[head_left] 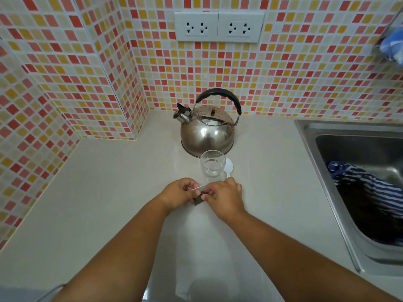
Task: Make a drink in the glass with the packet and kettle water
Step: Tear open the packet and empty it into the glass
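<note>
A small dark packet [198, 199] is pinched between my left hand [179, 192] and my right hand [225, 196], just above the counter. Fingers hide most of the packet. Right behind my hands stands an empty clear glass [212, 163], upright. A white plastic spoon [228, 167] lies beside the glass on its right, its handle partly hidden by my right hand. Farther back sits a steel kettle [207, 136] with a black handle, its spout pointing left.
The pale counter [109, 192] is bounded by tiled walls at the left and back. A steel sink [327, 153] at the right holds a blue striped cloth [366, 188]. Two wall sockets [218, 27] are above the kettle.
</note>
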